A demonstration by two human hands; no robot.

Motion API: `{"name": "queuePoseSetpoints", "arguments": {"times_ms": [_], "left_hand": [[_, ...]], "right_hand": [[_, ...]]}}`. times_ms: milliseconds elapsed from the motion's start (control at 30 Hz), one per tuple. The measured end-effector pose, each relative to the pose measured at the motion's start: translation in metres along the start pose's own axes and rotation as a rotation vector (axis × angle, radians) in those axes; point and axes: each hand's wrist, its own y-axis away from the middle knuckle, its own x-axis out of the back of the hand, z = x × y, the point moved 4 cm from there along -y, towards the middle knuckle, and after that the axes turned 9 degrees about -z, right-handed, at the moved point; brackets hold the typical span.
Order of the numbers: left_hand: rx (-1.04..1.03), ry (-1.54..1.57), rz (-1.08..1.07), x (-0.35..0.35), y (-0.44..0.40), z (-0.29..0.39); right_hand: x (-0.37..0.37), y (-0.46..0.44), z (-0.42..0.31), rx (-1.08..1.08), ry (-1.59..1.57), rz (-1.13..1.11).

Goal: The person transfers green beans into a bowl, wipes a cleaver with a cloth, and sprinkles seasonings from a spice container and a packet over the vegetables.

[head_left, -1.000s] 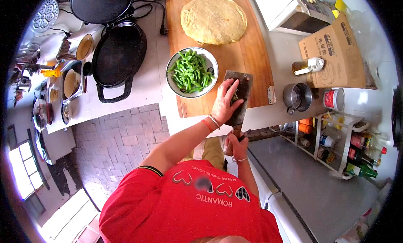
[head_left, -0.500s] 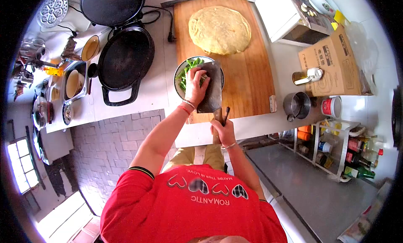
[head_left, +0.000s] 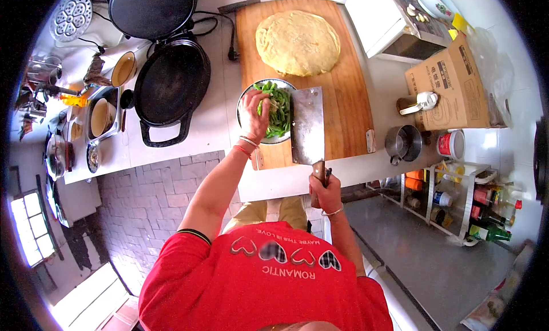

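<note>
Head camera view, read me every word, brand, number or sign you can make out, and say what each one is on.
"ROMANTIC", upside down on the red shirt.
"MAYBE THIS IS LOVE.", small and upside down on the same shirt.
"电饭煲", sideways on the cardboard box; its smaller print is too blurred to read surely.
Too small or blurred to read: the labels on the white tub and the bottles.

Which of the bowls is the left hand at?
The bowl of greens: it is the only bowl on the board, with the left hand at its greens.
</note>
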Motion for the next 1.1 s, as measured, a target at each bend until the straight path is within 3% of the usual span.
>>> {"name": "queuePoseSetpoints", "arguments": {"times_ms": [133, 267, 333, 433, 500, 600, 733, 800, 867, 900, 1000, 1100], "left_hand": [[0.087, -0.051, 0.002, 0.013, -0.009, 0.006], [-0.174, -0.124, -0.012, 0.012, -0.011, 0.06], [-0.299, -0.203, -0.144, 0.0, -0.009, 0.071], [-0.114, -0.393, -0.109, -0.007, -0.014, 0.049], [-0.083, -0.289, -0.042, 0.004, -0.012, 0.039], [0.035, -0.168, -0.063, 0.021, -0.013, 0.03], [0.219, 0.282, 0.013, 0.031, -0.012, 0.022], [0.187, 0.244, -0.058, 0.034, -0.009, 0.041], [-0.122, 0.146, -0.008, 0.037, -0.002, 0.072], [-0.296, 0.063, -0.065, 0.034, 0.006, 0.083], [-0.541, -0.29, -0.302, 0.031, 0.036, 0.112], [-0.465, -0.379, -0.375, 0.027, 0.047, 0.091]], "right_hand": [[-0.012, -0.008, -0.003, 0.0, -0.019, -0.021], [-0.026, -0.016, -0.009, -0.037, -0.124, -0.022], [-0.031, -0.017, -0.017, -0.048, -0.137, -0.044], [-0.021, -0.009, -0.018, -0.026, -0.167, 0.0], [-0.007, 0.003, -0.021, -0.051, -0.277, 0.02], [0.015, 0.017, -0.031, 0.068, -0.148, 0.121], [0.032, 0.018, -0.04, 0.052, -0.031, 0.175], [0.031, 0.016, -0.038, 0.035, -0.067, 0.137], [0.017, 0.013, -0.041, -0.005, -0.129, 0.08], [0.01, 0.008, -0.038, 0.007, -0.146, 0.061], [-0.008, -0.003, -0.036, 0.02, -0.11, -0.025], [-0.017, -0.006, -0.036, 0.031, -0.137, -0.048]]}}
